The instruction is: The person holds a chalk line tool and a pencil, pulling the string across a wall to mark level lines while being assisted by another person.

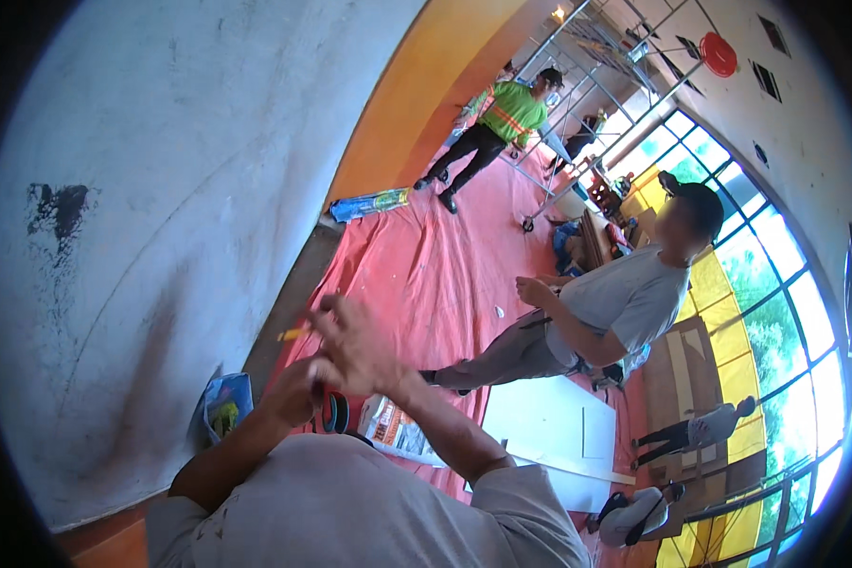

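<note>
My right hand (355,350) is raised at the lower middle, fingers apart and bent, its lower edge overlapping my left hand (305,388). My left hand is closed; what it holds, if anything, is hidden. A small yellow item (288,334) shows just left of my right fingertips, too small to name. Below my hands are a dark looped item with red and teal trim (336,413) and a white printed bag (398,428). A blue bag (225,402) rests by the wall at the left.
A person in grey (625,312) stands close on my right, another in green (511,114) farther ahead near scaffolding (587,95). More people (710,426) are at the right. Red sheeting (426,265) covers the floor, with a white board (549,445) on it. A wall (133,142) runs along the left.
</note>
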`<state>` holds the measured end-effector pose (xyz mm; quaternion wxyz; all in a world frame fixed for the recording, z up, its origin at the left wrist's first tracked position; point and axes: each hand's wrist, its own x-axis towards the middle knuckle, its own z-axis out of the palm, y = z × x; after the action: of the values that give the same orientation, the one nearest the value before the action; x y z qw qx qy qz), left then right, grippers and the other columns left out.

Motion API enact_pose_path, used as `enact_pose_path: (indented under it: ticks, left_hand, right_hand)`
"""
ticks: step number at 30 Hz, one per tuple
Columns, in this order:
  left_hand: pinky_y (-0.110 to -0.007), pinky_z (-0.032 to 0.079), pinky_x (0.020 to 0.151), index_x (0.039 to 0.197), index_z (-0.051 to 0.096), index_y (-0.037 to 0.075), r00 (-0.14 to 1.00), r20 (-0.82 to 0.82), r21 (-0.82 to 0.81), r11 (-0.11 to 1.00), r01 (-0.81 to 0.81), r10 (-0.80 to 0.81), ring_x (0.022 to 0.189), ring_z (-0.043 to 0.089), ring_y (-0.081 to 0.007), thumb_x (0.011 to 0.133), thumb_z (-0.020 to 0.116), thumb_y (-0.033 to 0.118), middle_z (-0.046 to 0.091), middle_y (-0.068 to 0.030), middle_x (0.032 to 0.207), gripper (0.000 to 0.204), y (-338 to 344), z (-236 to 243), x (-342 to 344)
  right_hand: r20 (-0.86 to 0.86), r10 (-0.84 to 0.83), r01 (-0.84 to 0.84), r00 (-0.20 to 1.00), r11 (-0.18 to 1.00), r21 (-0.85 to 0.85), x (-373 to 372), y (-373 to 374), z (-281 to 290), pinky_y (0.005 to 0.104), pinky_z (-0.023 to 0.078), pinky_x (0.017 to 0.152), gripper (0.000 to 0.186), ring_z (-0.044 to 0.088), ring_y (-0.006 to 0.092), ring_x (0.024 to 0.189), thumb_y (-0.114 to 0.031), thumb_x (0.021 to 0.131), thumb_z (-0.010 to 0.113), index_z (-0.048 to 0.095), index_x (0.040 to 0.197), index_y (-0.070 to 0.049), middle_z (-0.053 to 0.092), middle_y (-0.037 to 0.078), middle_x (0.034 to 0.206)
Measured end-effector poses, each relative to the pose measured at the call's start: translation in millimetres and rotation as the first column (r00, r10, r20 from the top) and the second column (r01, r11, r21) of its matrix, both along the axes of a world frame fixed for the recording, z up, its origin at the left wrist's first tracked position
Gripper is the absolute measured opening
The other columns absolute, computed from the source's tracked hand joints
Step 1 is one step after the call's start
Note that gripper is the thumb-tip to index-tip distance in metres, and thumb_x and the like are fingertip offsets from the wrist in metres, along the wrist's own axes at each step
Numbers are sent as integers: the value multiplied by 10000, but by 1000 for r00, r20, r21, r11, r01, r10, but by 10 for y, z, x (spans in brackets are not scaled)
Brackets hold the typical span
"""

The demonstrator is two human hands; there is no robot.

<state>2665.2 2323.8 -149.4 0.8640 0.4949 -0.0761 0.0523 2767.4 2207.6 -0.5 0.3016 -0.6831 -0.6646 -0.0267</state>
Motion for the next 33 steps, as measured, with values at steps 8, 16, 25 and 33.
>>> enact_pose_path:
  ticks: [8, 16, 25, 33]
  left_hand:
    - [-320, 519, 859, 1308, 548, 70, 942, 332, 666, 694, -276, 55, 1051, 600, -150, 1001, 601, 289, 587, -44, 1190, 380, 93, -274, -61]
    - [-357, 517, 806, 1178, 580, 16, 971, 194, 543, 810, -224, 138, 925, 624, -228, 923, 616, 63, 633, -84, 1037, 262, 2, 587, -214]
    - [-362, 518, 855, 1224, 549, 3, 980, 178, 706, 681, -192, 92, 977, 632, -243, 914, 622, 59, 639, -101, 1083, 324, -26, 241, -217]
    - [-376, 515, 857, 1216, 552, 5, 990, 138, 687, 719, -106, 14, 984, 634, -252, 913, 614, 62, 645, -118, 1098, 315, -50, 205, -208]
  right_hand:
    - [-243, 325, -315, 914, 946, 79, -432, 8, 142, 469, 418, 874, 876, 496, 356, 986, -726, 935, 416, 515, 1395, 13, 481, 203, 1061]
    - [-347, 241, -227, 907, 971, 80, -191, 18, 215, 472, 421, 921, 871, 508, 371, 1081, -737, 951, 384, 509, 1427, -18, 482, 209, 1112]
    - [-107, -24, 30, 994, 998, 55, -62, -4, 142, 507, 413, 948, 873, 526, 397, 1087, -747, 931, 398, 554, 1356, 0, 501, 220, 1144]
    - [-20, 69, -70, 997, 995, -78, -336, -120, 57, 485, 421, 917, 881, 510, 368, 1082, -753, 942, 370, 553, 1358, 2, 492, 208, 1126]
